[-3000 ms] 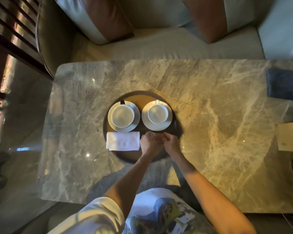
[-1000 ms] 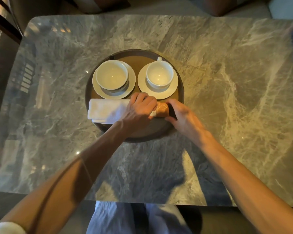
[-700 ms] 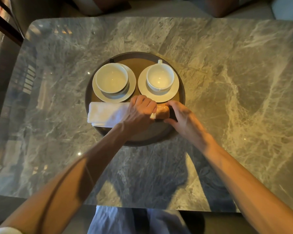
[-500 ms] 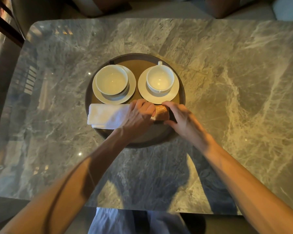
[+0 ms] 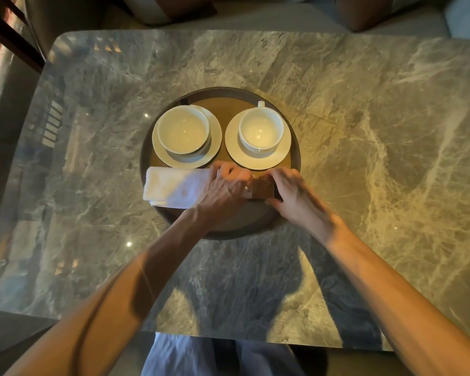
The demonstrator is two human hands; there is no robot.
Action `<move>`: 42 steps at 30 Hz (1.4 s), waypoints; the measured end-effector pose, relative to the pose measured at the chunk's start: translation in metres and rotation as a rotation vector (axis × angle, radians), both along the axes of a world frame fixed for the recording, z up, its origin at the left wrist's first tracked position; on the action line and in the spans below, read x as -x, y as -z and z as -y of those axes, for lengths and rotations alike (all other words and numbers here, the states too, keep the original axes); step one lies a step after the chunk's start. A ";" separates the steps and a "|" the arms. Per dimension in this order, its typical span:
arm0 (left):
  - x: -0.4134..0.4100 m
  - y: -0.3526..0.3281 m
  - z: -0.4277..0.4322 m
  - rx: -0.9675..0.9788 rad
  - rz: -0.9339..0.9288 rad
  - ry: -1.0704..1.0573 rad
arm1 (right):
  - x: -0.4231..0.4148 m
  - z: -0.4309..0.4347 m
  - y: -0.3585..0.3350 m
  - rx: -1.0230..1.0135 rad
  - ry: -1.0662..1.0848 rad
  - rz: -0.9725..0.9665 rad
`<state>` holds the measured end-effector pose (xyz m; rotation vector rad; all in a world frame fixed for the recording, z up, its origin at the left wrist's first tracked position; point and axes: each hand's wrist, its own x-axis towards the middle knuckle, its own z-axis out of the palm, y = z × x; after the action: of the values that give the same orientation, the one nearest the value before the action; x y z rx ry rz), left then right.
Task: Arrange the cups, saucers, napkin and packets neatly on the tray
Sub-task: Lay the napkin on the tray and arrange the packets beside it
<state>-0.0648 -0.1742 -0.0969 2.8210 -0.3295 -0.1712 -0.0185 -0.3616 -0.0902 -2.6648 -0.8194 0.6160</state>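
A round dark tray (image 5: 296, 147) sits in the middle of the marble table. At its back stand two white cups, the left cup (image 5: 183, 131) on a saucer (image 5: 215, 147) and the right cup (image 5: 261, 130) on a saucer (image 5: 284, 151). A folded white napkin (image 5: 171, 187) lies at the tray's front left. Brown packets (image 5: 263, 188) lie just right of it. My left hand (image 5: 223, 189) rests over the napkin's right end and presses the packets' left side. My right hand (image 5: 293, 194) cups their right side.
The marble table (image 5: 364, 131) reaches well beyond the tray on every side. A sofa with cushions (image 5: 174, 9) runs along the far edge. A dark wooden frame (image 5: 8, 31) stands at the far left.
Since three seconds ago the view came closer and the packets show between my hands. Over the last second both hands stay at the packets and barely move.
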 end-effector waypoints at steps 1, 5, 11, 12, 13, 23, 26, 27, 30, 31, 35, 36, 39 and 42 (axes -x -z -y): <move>0.000 0.000 0.000 -0.012 -0.016 -0.005 | -0.001 -0.001 0.000 0.007 -0.011 0.008; -0.001 0.001 0.002 -0.028 -0.024 -0.005 | -0.003 -0.002 0.002 0.072 -0.050 0.002; 0.004 0.003 0.003 -0.006 -0.025 -0.008 | -0.003 -0.001 0.004 0.050 -0.061 -0.002; 0.005 0.003 0.004 -0.005 -0.035 -0.016 | -0.004 0.000 0.003 0.037 -0.063 -0.018; 0.005 0.002 0.004 -0.003 -0.044 -0.018 | -0.004 0.001 0.002 0.021 -0.068 -0.030; 0.070 -0.028 -0.079 0.324 0.170 -0.981 | 0.066 -0.032 -0.033 -0.470 0.639 -0.091; 0.079 -0.024 -0.110 0.543 -0.035 -1.095 | 0.085 -0.078 -0.036 -0.447 0.712 -0.239; 0.079 -0.026 -0.115 0.610 -0.112 -1.095 | 0.087 -0.093 -0.037 -0.447 0.755 -0.272; 0.073 -0.029 -0.124 0.665 -0.176 -1.081 | 0.083 -0.128 -0.037 -0.404 0.874 -0.297; 0.072 -0.028 -0.127 0.674 -0.186 -1.083 | 0.081 -0.136 -0.036 -0.396 0.918 -0.318; 0.068 -0.023 -0.135 0.661 -0.271 -1.050 | 0.077 -0.147 -0.028 -0.410 1.062 -0.465; 0.068 -0.022 -0.135 0.662 -0.292 -1.047 | 0.077 -0.148 -0.026 -0.438 1.109 -0.520; 0.064 -0.021 -0.133 0.662 -0.309 -1.042 | 0.078 -0.151 -0.021 -0.522 1.284 -0.663; 0.060 -0.021 -0.130 0.642 -0.312 -1.041 | 0.078 -0.154 -0.021 -0.632 1.474 -0.837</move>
<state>-0.1253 -0.0439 -0.0756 1.9557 0.9568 -0.2092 -0.0970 -0.2080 -0.0695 -1.4852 0.9565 0.6973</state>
